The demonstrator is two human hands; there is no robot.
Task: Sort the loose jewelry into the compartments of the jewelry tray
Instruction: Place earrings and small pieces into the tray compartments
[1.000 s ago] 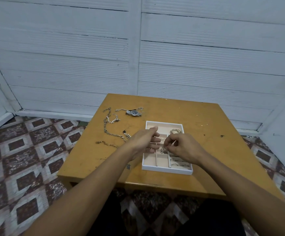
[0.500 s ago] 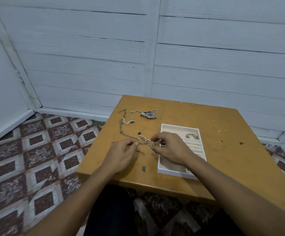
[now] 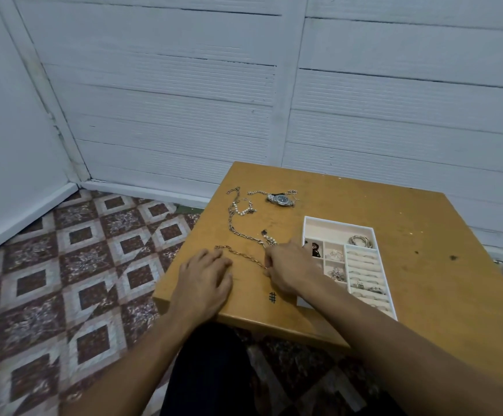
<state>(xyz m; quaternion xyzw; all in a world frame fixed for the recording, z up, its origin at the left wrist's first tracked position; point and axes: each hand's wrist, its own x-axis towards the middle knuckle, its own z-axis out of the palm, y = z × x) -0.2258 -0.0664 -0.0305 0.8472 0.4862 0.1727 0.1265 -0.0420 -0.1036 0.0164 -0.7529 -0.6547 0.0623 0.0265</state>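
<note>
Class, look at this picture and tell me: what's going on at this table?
A person is sorting jewelry at a wooden table. The right hand pinches one end of a gold chain lying on the table; the left hand rests flat by its other end. The jewelry tray on the right already holds rings. A watch and a silver chain lie loose farther back.

Loose gold chain (image 3: 244, 256), silver chains (image 3: 238, 231), watch (image 3: 281, 200) beside white tray (image 3: 338, 224)
</note>
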